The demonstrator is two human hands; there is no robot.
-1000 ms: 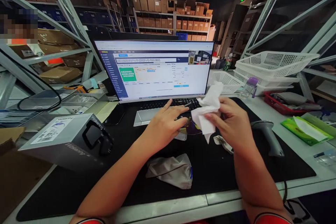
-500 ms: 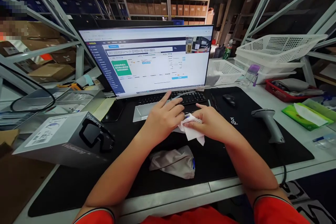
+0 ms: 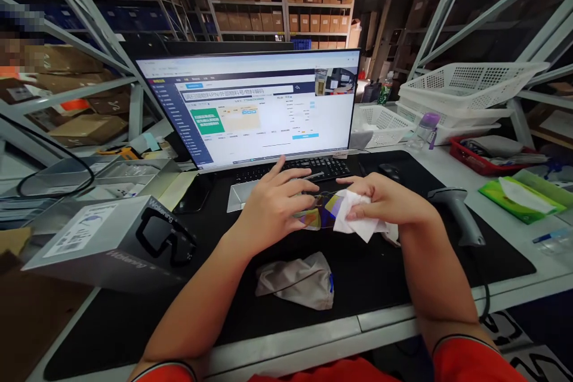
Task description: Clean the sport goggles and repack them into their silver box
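Over the black desk mat [image 3: 371, 280], 2 hands work close together, just short of the keyboard [image 3: 335, 165]. The left hand [image 3: 273, 206] has its fingers spread and bent over the left part of some tinted eyewear [image 3: 311, 219], its thumb toward the near edge; the grip seems closed on it, though the fingers hide much of the piece, so its full shape is hard to make out. The lens shows yellow and purple tones. The right hand [image 3: 389, 197] pinches a folded white tissue [image 3: 356, 218] between thumb and fingers, and the tissue lies against the right part of the lens. The eyewear is thus between the 2 hands, near the middle of the mat.

On the near side of the hands lies a grey cloth pouch [image 3: 298, 282], with a blue detail at its right end. Left of the left hand, and partly behind it, is a small white tray [image 3: 239, 196]. Farther left stands a grey box [image 3: 116, 242] with a barcode label on top and dark eyewear pictured on its right end. A monitor [image 3: 268, 116] stands on the far side of the keyboard, its screen lit.

Right of the right hand are a mouse [image 3: 390, 172], at the far side, and a grey scanner [image 3: 457, 215]. Beyond the mat's right edge lie a green tissue pack [image 3: 505, 200] and, farther off, a red basket [image 3: 468, 162].
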